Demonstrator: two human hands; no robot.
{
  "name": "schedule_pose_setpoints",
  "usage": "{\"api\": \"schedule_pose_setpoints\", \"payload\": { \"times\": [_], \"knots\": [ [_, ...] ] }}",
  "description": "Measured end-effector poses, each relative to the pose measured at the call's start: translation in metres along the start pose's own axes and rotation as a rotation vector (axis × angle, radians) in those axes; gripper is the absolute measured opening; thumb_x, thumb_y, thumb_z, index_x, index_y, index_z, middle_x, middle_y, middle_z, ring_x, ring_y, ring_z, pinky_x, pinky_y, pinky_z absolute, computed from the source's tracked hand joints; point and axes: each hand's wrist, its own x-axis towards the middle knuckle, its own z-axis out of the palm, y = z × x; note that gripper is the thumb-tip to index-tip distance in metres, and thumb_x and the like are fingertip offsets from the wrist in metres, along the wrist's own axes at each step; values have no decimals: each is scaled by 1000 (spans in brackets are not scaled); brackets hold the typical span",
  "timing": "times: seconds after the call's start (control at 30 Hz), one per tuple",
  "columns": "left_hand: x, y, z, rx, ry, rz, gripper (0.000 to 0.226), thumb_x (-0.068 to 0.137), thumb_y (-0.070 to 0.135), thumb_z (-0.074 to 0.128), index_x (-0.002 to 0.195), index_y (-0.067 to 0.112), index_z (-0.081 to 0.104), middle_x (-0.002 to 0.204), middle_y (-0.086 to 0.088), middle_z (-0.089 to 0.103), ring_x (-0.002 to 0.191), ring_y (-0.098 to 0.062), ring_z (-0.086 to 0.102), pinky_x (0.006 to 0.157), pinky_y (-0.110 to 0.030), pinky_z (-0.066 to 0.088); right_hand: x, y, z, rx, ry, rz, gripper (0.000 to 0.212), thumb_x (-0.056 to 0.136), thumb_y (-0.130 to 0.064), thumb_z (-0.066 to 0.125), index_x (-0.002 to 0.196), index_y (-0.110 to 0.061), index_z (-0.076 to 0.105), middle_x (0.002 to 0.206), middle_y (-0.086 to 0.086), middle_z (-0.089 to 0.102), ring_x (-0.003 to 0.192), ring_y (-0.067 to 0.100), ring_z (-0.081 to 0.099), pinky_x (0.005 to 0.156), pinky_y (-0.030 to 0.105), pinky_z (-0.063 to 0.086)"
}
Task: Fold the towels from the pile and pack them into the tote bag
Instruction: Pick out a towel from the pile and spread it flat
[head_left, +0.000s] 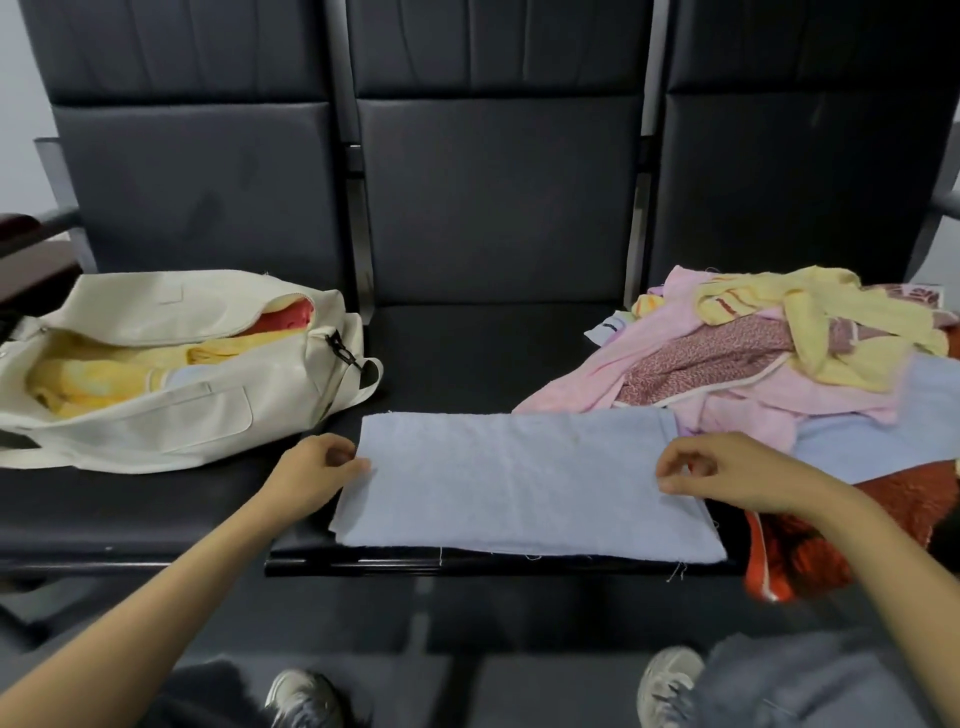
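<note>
A light blue towel (519, 483) lies flat and folded on the middle black seat (467, 353), its near edge over the seat's front. My left hand (317, 470) pinches the towel's left edge. My right hand (727, 470) pinches its right edge, fingers curled. The cream tote bag (156, 415) lies open on the left seat with yellow, red and pale blue towels inside. The pile of towels (779, 358), pink, yellow, patterned maroon, blue and red-orange, covers the right seat.
Three joined black padded seats with tall backs (498, 182) stand ahead. A red-orange towel (831, 545) hangs over the right seat's front edge. My shoes and trouser legs show on the grey floor below.
</note>
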Motion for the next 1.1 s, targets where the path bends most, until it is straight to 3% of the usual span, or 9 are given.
{"api": "schedule_pose_setpoints", "payload": {
  "times": [0.1,0.2,0.27,0.37,0.47,0.7,0.83,0.93,1.1],
  "knots": [
    [13,6,10,17,-51,-137,43,78,48,73,67,11,54,72,-1,56,70,-17,53,59,-27,38,16,-14,10,-85,59,-45,11,85,-32,70,81,-40,62,78,-24,64,71,-3,56,65,12,40],
    [23,13,20,45,-52,-238,47,74,53,74,79,8,61,95,-7,62,100,-27,54,89,-39,47,31,-34,21,-126,38,-118,12,89,-31,65,98,-37,60,105,-15,61,86,0,55,76,16,40],
    [28,15,24,2,-82,-244,43,74,49,75,81,8,62,101,-7,63,104,-28,54,93,-42,47,39,-49,31,-120,-5,-185,27,91,-32,63,117,-31,60,123,-9,56,107,4,52,90,17,37],
    [29,19,18,-86,-91,-164,30,84,32,69,104,10,66,106,-4,66,99,-23,60,87,-34,49,49,-68,47,-211,-137,-221,54,93,-42,58,142,-30,42,150,-7,33,138,12,27,112,23,19],
    [26,20,1,-202,-5,-88,39,89,27,63,124,11,56,119,-5,62,107,-23,57,93,-37,45,63,-80,66,-373,-274,-179,65,96,-55,43,152,-36,16,161,-7,1,148,15,-3,120,36,2],
    [1,51,-32,-637,60,34,12,98,22,52,102,22,63,94,-2,72,87,-15,69,66,-24,52,92,-104,105,-410,-259,-158,62,100,-57,18,152,-35,-7,159,-4,-22,145,18,-24,117,47,-13],
    [4,87,-18,-872,-142,98,19,96,13,53,113,16,62,105,-10,71,97,-23,69,80,-33,56,94,-110,97,-362,-222,-180,62,100,-53,31,154,-31,10,162,0,-7,148,21,-10,119,44,-3],
    [8,112,6,-847,-228,157,24,94,10,55,117,11,61,103,-11,69,96,-24,66,81,-34,54,90,-110,77,-102,-145,-248,40,98,-27,49,138,-20,50,147,2,42,136,21,38,112,30,28],
    [11,139,48,-623,-345,205,27,89,19,62,116,22,64,105,-7,69,95,-24,67,84,-35,53,83,-74,47,296,28,106,30,97,-8,44,121,-7,63,106,7,67,94,21,64,90,31,51]
  ]
}}
